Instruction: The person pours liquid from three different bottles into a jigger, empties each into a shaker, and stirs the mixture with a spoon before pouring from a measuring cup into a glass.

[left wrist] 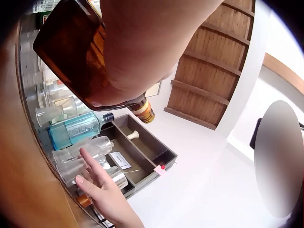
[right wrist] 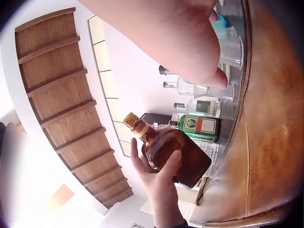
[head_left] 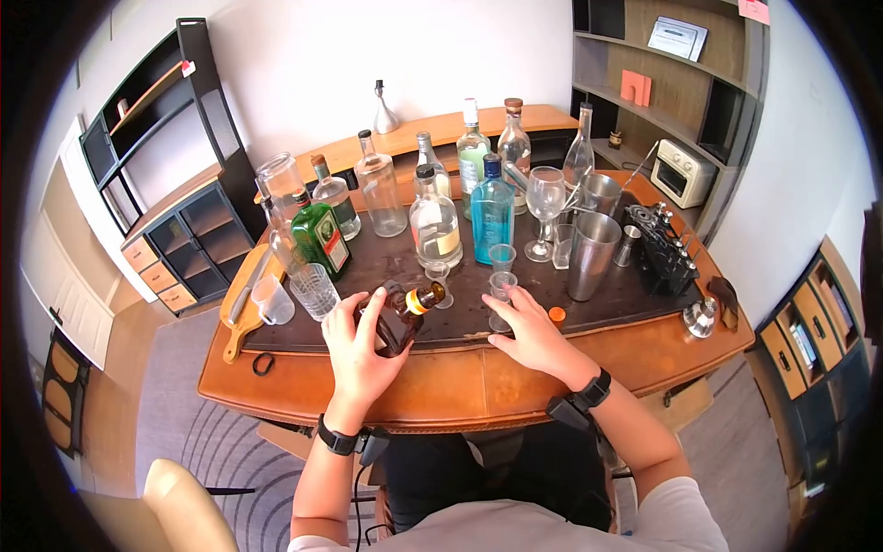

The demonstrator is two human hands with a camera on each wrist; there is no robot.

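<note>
Fingers of the left hand (head_left: 354, 351) grip the brown bottle (head_left: 397, 331) round its body. It looks to be up off the bench (head_left: 441, 391), near the front edge, and it leans, with its open neck (head_left: 427, 298) pointing up and to the right. The right hand (head_left: 535, 339) is well apart from the left and holds nothing that I can see. Its fingers are spread out by some clear cups (head_left: 502, 257); I cannot tell if they touch. An orange cap (head_left: 556, 316) lies near that hand.

The brown bottle looks like glass, so it should be hard, smooth and a bit heavy, more so if it is full. Wet hands could make it slip, and a fall could break it. Its wide, flat sides look like the best place to hold. The thin neck should give less grip.
</note>
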